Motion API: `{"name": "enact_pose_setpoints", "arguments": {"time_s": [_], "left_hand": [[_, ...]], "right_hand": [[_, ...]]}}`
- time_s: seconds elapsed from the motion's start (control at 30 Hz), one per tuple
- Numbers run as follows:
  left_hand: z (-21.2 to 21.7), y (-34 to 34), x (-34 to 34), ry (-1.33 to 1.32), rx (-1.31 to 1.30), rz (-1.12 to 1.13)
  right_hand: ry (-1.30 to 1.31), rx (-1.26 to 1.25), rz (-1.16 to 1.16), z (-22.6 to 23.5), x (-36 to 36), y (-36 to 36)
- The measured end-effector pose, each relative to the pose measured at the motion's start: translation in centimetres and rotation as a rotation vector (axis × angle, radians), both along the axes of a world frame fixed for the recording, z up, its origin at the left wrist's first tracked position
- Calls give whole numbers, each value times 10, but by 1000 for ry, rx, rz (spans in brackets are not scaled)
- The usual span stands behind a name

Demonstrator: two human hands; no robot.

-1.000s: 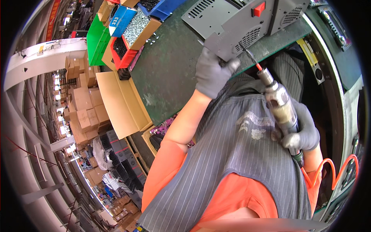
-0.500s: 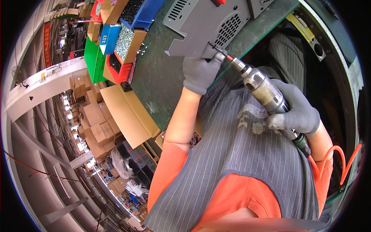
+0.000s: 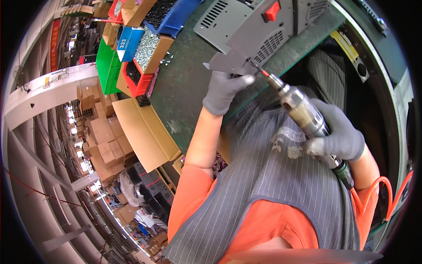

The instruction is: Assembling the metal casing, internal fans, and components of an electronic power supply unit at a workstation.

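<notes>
My right hand (image 3: 338, 134) is wrapped round an air screwdriver (image 3: 303, 110), metal-bodied, with an orange hose at its tail. The driver's thin bit points up and left, its tip at the near edge of a grey metal casing (image 3: 246, 35); whether they touch I cannot tell. This casing has slots, a honeycomb of vent holes and a red switch (image 3: 272, 11). My left hand (image 3: 222, 92), in a grey glove like the right, holds the casing's near corner from below. Its thumb sticks out sideways beneath the edge, while the fingertips are hidden behind the metal.
Under the casing is a dark green worktop (image 3: 176, 88). At its left stand a blue bin (image 3: 173, 22), a red bin (image 3: 143, 83) and a green bin (image 3: 105, 66), with small screws spilled beside them. An open cardboard box (image 3: 140, 132) sits nearer. The orange hose (image 3: 387, 189) coils at right.
The casing has tilted up and shifted, showing more of its red switch. My left hand has moved slightly down and left, its thumb away from the bit. The screwdriver has shifted slightly.
</notes>
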State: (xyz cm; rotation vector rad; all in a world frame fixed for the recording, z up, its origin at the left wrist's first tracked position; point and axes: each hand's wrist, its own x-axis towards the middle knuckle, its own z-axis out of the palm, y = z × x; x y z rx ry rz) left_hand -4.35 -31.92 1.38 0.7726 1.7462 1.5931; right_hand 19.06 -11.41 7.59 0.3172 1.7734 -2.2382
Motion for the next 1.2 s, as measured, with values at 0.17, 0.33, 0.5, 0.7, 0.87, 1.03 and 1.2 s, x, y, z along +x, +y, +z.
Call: {"name": "enact_pose_setpoints", "arguments": {"time_s": [0.17,0.33,0.5,0.7,0.87,1.03,1.2], "left_hand": [[1,-29,-13,-873,419,568],[-9,-43,-14,-1070,463,163],[-3,-45,-2,-952,315,241],[6,-47,15,-747,302,180],[0,-54,20,-236,100,190],[-7,-52,18,-312,267,2],[-3,-44,25,-413,158,52]], "right_hand": [[89,-67,56,-17,2,-4],[-51,-75,139,-33,-6,-12],[54,44,150,-43,-18,-18],[61,70,182,-38,-26,-21],[-86,-146,198,-21,-25,-22],[-26,-212,220,-21,-27,-24],[33,-77,226,-24,-22,-20]]}}
